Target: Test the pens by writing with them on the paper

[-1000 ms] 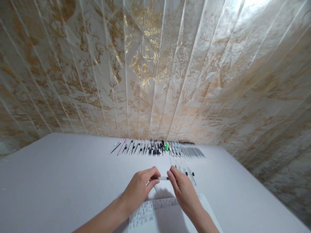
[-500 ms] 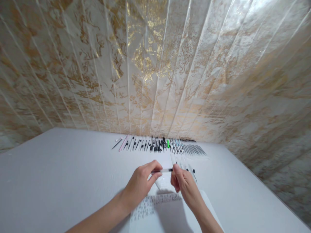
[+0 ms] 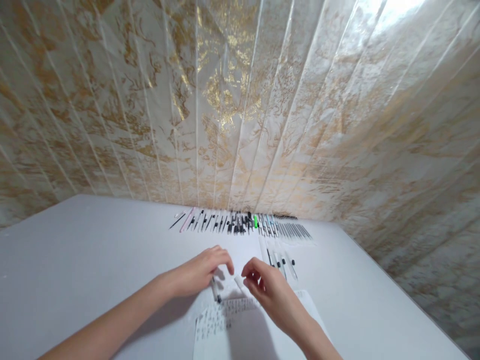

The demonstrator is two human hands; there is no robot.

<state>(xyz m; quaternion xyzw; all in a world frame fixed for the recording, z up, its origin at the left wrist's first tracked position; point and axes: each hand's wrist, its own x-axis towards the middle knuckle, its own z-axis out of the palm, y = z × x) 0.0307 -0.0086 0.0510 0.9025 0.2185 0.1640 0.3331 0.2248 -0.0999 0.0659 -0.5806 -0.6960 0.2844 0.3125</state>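
Note:
My left hand (image 3: 205, 270) is low over the table, its fingers bent and apart, with the thumb mostly hidden. Under its palm side a clear pen (image 3: 216, 291) with a dark end lies on the table, partly covered by the hand. Whether the hand touches this pen I cannot tell. My right hand (image 3: 264, 284) faces it, thumb and fingertips slightly apart. Just left of those fingertips lies a small clear tube-like piece (image 3: 239, 282), perhaps a pen cap. A sheet of paper with handwritten characters (image 3: 225, 320) lies below both hands.
Along the table's back edge stretches a row of pens (image 3: 204, 221), with a green marker (image 3: 255, 221) among them and several thin refills (image 3: 296, 230) at the right. Several more clear pens (image 3: 282, 262) lie beyond my right hand. A patterned curtain (image 3: 225, 100) hangs behind the white table (image 3: 93, 260).
The pen stretched between my hands is no longer held up, and a pen now lies below my left hand. My left hand moved left, my right hand lower toward the clear piece.

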